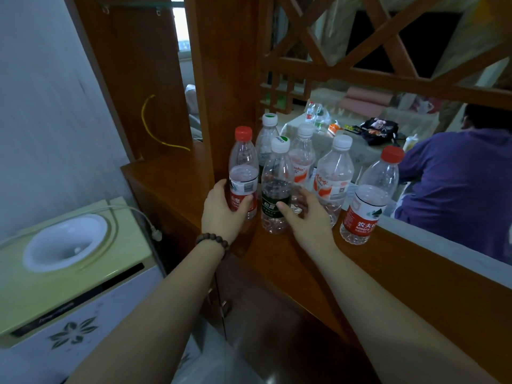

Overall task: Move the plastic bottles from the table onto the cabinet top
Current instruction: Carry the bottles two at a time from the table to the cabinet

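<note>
Several clear plastic bottles stand upright on the wooden cabinet top [291,261]. My left hand [221,212] grips a red-capped, red-labelled bottle [243,173] at the left of the group. My right hand [307,214] curls round the lower part of a green-labelled bottle [277,187] with a white and green cap. Behind these stand a green-capped bottle [267,134] and two white-capped, orange-labelled bottles [303,156] [333,173]. Another red-capped bottle [371,198] stands alone to the right. More bottles [314,113] remain on the far table [357,151] seen through the opening.
A wooden post [224,79] rises just behind the bottles, with lattice work [346,42] above the opening. A person in a purple top [460,184] sits beyond the cabinet at the right. A pale green water dispenser [66,259] stands at the lower left.
</note>
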{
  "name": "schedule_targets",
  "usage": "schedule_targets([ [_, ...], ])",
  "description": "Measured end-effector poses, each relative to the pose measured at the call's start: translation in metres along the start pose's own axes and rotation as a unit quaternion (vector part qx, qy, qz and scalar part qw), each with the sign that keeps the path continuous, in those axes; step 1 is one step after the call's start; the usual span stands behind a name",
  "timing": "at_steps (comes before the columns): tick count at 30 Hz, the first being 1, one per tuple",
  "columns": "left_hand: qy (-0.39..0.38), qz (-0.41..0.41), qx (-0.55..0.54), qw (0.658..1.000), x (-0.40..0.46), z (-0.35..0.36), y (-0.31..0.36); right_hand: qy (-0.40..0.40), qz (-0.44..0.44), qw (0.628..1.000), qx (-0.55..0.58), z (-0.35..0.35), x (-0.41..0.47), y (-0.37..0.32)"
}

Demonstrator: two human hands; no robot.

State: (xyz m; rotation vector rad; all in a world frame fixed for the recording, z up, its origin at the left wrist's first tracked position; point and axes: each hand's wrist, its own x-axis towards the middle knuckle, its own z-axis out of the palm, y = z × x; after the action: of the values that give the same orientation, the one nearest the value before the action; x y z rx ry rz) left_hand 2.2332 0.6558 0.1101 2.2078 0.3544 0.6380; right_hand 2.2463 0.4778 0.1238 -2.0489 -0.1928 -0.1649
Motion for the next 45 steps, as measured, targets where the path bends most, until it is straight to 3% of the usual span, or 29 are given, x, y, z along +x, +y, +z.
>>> schedule_targets([
  [9,0.015,0.02,0.185,0.982,-0.06,-0.023,-0.01,-0.045,-0.144,0.971,-0.183,-0.004,-0.052,0.011],
  [19,0.041,-0.136,0.297,0.944,-0.162,-0.091,-0.067,-0.233,-0.23,0.928,-0.175,0.066,-0.115,-0.005],
  [24,0.083,-0.241,0.331,0.909,-0.234,-0.151,-0.103,-0.329,-0.287,0.885,-0.159,0.129,-0.167,-0.031],
  [33,0.225,-0.405,0.36,0.81,-0.391,-0.274,-0.135,-0.467,-0.413,0.778,-0.077,0.227,-0.316,-0.106],
  [45,0.38,-0.59,0.344,0.624,-0.685,-0.405,-0.127,-0.599,-0.539,0.593,-0.011,0.273,-0.637,-0.185],
])
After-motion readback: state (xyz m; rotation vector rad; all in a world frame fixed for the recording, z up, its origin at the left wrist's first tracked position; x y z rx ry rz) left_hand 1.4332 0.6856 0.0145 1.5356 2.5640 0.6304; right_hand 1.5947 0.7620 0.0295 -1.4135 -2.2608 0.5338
